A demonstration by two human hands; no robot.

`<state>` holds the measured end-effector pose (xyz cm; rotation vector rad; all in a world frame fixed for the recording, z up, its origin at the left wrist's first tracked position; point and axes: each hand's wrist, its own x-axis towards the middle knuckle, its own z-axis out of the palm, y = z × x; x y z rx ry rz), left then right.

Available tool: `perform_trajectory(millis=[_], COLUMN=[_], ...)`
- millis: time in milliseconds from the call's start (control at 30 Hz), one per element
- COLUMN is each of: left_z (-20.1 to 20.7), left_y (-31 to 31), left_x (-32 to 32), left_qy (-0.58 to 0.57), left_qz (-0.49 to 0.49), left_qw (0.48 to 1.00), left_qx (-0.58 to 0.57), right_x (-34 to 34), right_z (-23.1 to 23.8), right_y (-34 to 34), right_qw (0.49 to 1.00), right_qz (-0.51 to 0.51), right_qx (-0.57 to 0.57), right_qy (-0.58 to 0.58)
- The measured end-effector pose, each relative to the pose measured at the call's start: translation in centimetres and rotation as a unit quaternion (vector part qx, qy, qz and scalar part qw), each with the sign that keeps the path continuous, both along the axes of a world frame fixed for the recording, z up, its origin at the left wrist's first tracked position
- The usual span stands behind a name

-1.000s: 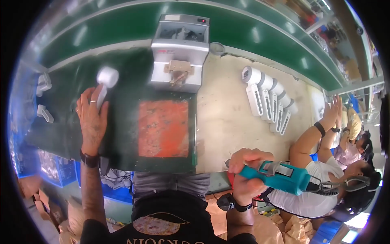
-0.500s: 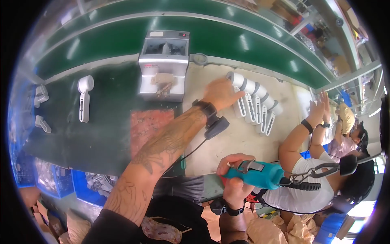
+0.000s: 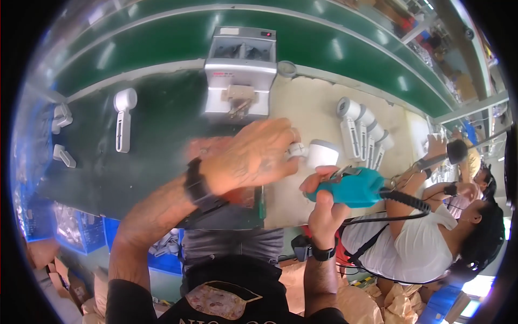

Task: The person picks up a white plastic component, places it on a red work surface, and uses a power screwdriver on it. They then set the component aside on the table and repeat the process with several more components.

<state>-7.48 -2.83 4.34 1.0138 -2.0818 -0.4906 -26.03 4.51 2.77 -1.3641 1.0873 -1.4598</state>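
Observation:
My left hand (image 3: 259,151) is closed around a white device with a round drum head (image 3: 322,154). The fingers hide most of its handle, and the head sticks out to the right. Just right of and below that head, my right hand (image 3: 326,208) grips a teal power screwdriver (image 3: 353,188) with a black cord, lying nearly level. Its bit end is hidden by the fingers. Several matching white devices (image 3: 359,121) with slotted handles lie in a slanting row farther right. Beyond my left hand stands a grey screw feeder (image 3: 240,75) with a small red display.
A single white device (image 3: 123,121) lies on the dark green mat (image 3: 91,173) at left, with smaller white parts (image 3: 63,155) beyond it. Blue bins (image 3: 81,229) of parts stand below the table's left edge. A co-worker in a white shirt (image 3: 413,243) sits close on my right.
My left hand has come back from the row toward me and to the left, carrying one white device. My right hand, with the screwdriver, has risen slightly beside it.

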Motion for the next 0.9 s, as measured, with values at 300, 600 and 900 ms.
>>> perform_trajectory(millis=[300, 600, 900], left_z=[-1.0, -4.7, -4.6], left_y=[2.1, 2.0, 1.2], left_x=[-1.8, -3.0, -3.2], left_qy=[-0.091, -0.197, -0.109], left_qz=[0.019, 0.042, 0.062], left_qw=[0.992, 0.979, 0.992], left_qx=[-0.086, -0.021, -0.005], right_x=[-0.2, -2.5, -1.8], right_z=[0.2, 1.2, 0.9], right_y=[-0.6, 2.8, 1.2], right_qw=[0.998, 0.992, 0.997], right_qz=[-0.043, -0.117, -0.052], right_qx=[-0.001, -0.054, -0.054], right_qy=[0.053, 0.009, -0.003])
